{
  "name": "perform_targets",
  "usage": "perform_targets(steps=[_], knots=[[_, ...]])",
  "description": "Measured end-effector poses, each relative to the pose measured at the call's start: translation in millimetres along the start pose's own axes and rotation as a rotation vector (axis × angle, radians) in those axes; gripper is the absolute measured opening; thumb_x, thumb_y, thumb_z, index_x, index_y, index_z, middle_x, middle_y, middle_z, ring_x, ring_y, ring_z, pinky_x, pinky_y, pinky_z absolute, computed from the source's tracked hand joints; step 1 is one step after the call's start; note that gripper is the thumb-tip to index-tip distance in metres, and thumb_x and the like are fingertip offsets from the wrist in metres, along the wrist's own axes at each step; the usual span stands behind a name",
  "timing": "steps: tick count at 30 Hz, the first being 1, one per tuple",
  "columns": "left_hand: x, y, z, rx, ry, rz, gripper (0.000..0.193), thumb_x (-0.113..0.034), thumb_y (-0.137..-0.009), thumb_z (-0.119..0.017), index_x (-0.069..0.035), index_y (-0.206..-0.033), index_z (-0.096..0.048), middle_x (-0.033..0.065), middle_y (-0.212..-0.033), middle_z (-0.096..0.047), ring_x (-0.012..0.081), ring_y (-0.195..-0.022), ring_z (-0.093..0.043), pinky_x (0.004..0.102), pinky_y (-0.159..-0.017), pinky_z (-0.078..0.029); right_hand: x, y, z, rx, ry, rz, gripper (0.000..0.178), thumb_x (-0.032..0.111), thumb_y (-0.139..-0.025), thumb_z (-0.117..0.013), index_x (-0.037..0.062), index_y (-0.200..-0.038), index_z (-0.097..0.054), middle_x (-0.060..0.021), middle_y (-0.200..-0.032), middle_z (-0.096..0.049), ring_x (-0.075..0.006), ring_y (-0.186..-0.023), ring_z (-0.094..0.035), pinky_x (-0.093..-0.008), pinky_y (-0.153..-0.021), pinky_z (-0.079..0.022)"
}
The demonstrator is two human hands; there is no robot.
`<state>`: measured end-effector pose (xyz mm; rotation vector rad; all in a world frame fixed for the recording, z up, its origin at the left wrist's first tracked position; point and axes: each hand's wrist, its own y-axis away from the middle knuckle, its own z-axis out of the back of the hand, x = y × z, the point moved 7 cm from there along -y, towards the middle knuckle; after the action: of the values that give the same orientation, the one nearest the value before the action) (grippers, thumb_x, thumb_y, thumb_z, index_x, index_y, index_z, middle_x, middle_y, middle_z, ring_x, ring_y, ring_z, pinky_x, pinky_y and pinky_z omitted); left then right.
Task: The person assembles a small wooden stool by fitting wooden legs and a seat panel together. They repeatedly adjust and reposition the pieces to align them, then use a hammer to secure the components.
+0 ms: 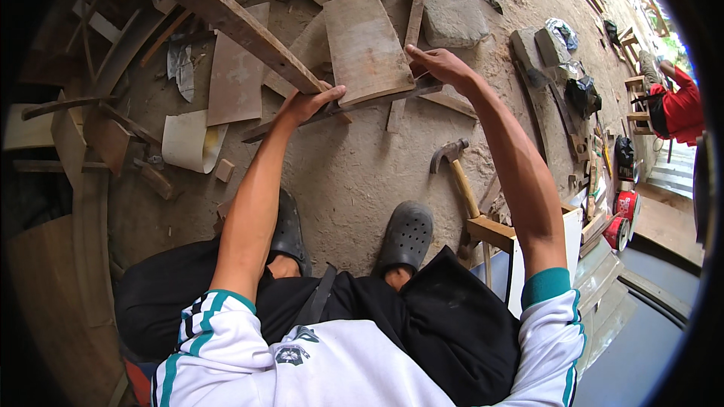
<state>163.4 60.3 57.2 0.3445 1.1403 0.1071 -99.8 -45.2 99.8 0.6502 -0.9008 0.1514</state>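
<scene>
A flat, pale wooden board (pixel 369 49) is held up between my two hands, above the dirt floor. My left hand (pixel 308 102) is closed at its lower left corner, the thumb pointing toward the board. At the board's right edge my right hand (pixel 446 68) grips with the thumb on top; its other fingers are mostly hidden. A dark wooden strip (pixel 377 99) runs along the board's near edge, under both hands. From my left hand a long plank (pixel 245 26) slants up to the far left; whether it is joined to the board I cannot tell.
A claw hammer (pixel 456 173) leans head-up by a wooden frame (pixel 494 232) at my right. Wood offcuts (pixel 237 68) crowd the left side. A stone block (pixel 452 13) lies beyond the board. Red cans (pixel 624 215) stand at right, and a person in red (pixel 682 105) is farther off.
</scene>
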Motion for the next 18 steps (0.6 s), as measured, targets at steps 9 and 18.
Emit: perform_targets(steps=[9, 18], knots=[[4, 1, 1, -0.032, -0.019, 0.029, 0.056, -0.054, -0.083, -0.069, 0.000, -0.097, -0.073, 0.0082, -0.092, -0.070, 0.0176, -0.092, -0.061, 0.0297, -0.086, -0.046, 34, 12, -22, 0.049, 0.325, 0.092, 0.076, 0.069, -0.077, -0.066, -0.0052, -0.089, -0.073, -0.0172, -0.079, -0.068, -0.0269, -0.078, -0.066, -0.0384, -0.071, -0.049], [0, 7, -1, -0.036, 0.056, 0.017, 0.059, -0.059, -0.083, -0.066, -0.002, -0.096, -0.072, 0.0103, -0.098, -0.070, 0.0209, -0.103, -0.061, 0.0317, -0.095, -0.043, -16, 1, 0, -0.160, -0.094, 0.119, 0.062, 0.056, -0.091, -0.057, -0.0048, -0.101, -0.064, -0.0133, -0.083, -0.063, -0.0194, -0.079, -0.060, -0.0358, -0.068, -0.049]])
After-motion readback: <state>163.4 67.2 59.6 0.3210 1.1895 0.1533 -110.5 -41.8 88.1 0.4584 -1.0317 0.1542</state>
